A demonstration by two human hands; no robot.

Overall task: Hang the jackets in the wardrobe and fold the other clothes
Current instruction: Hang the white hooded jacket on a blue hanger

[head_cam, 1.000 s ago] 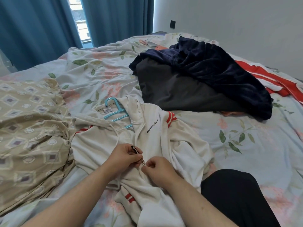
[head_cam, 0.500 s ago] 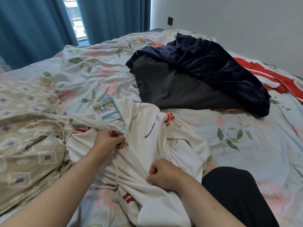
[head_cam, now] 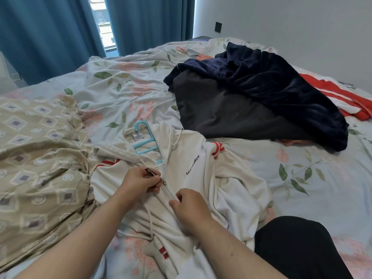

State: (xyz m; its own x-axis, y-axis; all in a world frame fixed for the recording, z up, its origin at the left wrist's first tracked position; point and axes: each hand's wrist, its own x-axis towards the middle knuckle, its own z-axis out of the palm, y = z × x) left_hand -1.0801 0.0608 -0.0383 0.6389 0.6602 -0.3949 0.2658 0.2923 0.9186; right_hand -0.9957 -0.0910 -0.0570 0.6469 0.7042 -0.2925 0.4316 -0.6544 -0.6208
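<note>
Head view is showing the white jacket lying on the bed, a blue hanger already inside its collar. The left hand is pinching the black zip pull; the right hand is gripping the cloth just below with curled fingers. Soft, light and floppy, it is probably best lifted by the hanger hook.

Floral bedsheet spreads across the middle; beige patterned quilt bunches at nine o'clock; blue curtains hang at eleven; dark wall plate at one.
</note>
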